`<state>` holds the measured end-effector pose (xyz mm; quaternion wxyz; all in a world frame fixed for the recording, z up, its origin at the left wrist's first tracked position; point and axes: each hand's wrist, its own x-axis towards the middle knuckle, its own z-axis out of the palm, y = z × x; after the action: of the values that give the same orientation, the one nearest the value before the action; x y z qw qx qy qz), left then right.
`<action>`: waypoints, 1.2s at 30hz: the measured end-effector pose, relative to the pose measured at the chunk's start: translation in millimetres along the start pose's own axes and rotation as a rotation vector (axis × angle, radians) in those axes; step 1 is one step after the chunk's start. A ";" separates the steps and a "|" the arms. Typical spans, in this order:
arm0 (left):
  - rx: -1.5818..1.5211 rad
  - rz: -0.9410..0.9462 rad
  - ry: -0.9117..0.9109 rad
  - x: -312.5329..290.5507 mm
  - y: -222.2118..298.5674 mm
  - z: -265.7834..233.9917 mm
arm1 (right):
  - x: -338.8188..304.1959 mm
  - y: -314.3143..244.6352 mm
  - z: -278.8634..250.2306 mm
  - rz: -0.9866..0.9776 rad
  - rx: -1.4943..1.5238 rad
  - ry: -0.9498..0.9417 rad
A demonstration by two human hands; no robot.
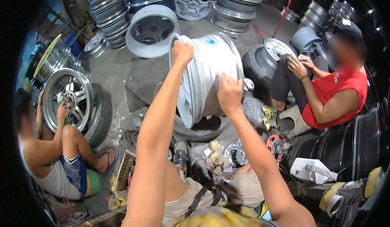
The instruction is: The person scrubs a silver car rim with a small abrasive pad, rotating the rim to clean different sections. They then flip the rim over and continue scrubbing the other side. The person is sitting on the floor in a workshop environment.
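This is a wheel workshop. Indicators: stacked metal rims (pixel 233 19) beyond the right hand (pixel 230 93); a tyre (pixel 252 63) carrying a rim (pixel 278 48), right of that hand; a co-worker (pixel 50 168) handling a spoked wheel (pixel 77 98), well left of the left hand (pixel 182 53).

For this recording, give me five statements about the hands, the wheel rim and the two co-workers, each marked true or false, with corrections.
1. The wearer's left hand grips the edge of a silver-grey metal wheel rim. True.
2. The wearer's right hand rests on a knee. False: it is at the rim's barrel.
3. A blue mark shows on the barrel. True.
4. The left co-worker has both hands in their lap. False: one is at the hub of a silver spoked metal wheel.
5. The right co-worker wears a red shirt. True.
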<state>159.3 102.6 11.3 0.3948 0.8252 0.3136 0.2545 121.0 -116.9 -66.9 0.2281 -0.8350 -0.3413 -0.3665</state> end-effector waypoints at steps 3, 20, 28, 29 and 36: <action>0.005 0.000 0.010 9.0 1.0 2.1 | 28.2 0.7 8.5 0.011 -0.008 -0.014; -0.002 0.002 0.020 3.1 0.2 -1.3 | 18.9 -13.7 13.0 0.036 0.092 0.028; -0.010 -0.001 -0.015 9.8 -1.5 1.9 | 19.8 -9.2 11.3 0.009 0.012 -0.035; -0.012 -0.002 0.001 6.2 -2.6 3.7 | 14.8 -9.2 10.6 0.010 0.014 -0.046; -0.001 0.005 -0.002 9.9 1.1 2.4 | 8.5 -5.1 8.8 -0.005 0.040 -0.011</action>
<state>167.9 108.0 12.5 0.3947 0.8261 0.3111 0.2548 125.5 -104.5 -65.2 0.2418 -0.8314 -0.3520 -0.3556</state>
